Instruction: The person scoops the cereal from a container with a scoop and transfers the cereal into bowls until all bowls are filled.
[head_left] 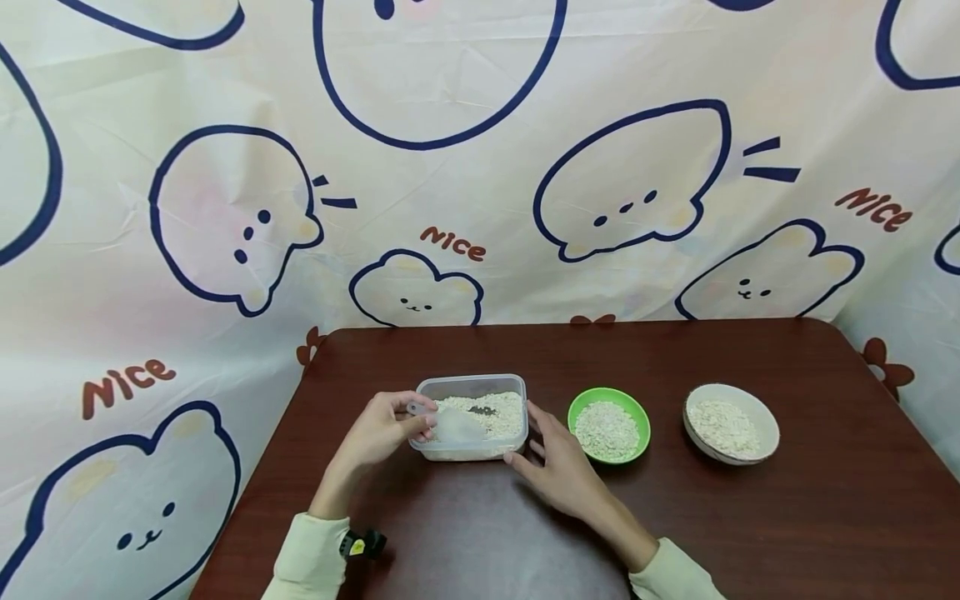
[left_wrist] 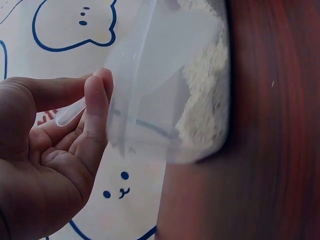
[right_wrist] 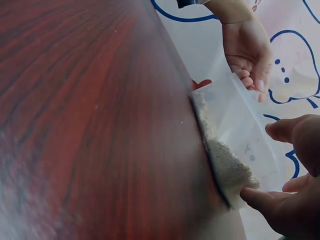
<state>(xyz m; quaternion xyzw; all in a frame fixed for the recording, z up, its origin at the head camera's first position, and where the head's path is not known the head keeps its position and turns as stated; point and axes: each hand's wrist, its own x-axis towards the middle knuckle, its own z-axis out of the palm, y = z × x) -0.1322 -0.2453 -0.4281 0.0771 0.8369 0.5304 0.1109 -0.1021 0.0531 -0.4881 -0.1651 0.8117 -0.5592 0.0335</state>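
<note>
In the head view, my left hand [head_left: 386,427] pinches the handle of a translucent white plastic scoop [head_left: 459,427] between thumb and fingers. The scoop's broad end is over the oat-like flakes [head_left: 504,408] in a clear rectangular container [head_left: 471,454]. Some small dark bits [head_left: 482,410] lie on the flakes. At the container's right end is my right hand [head_left: 562,467], its thumb at the near corner and its fingers along the side. The right wrist view shows that thumb [right_wrist: 257,197] touching the container wall [right_wrist: 240,115], with the index finger extended.
Right of the container stands a green bowl [head_left: 647,425] of pale flakes. Farther right is a white bowl [head_left: 768,429] with similar flakes. All stand on a dark reddish-brown table [head_left: 465,517], with a cartoon-printed cloth [head_left: 495,200] behind it.
</note>
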